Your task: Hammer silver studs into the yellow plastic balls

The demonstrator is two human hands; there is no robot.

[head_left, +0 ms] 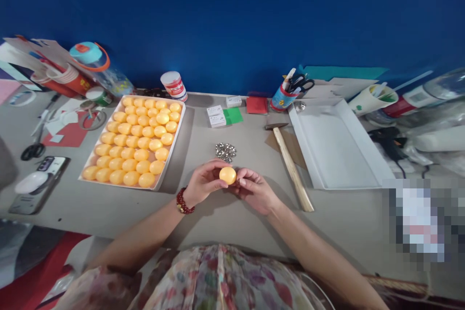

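An orange table tennis ball (227, 175) is held up over the table between the thumb and fingers of my left hand (204, 181). Close against the ball's right side, my right hand (256, 190) has its thumb and fingertips pinched together. Whatever that pinch holds is too small to make out. Just beyond the hands lies a heap of small shiny silver metal pieces (225, 151). To the left stands a shallow white box (173, 147) with rows of similar orange balls and one gap near its right side.
A wooden-handled hammer (290, 167) lies right of my hands, beside a white tray (336, 140) with one silver piece in its far corner. Small white boxes (217, 118), a red paper (256, 105) and a pen cup (282, 99) line the back. A phone (39, 186) lies far left.
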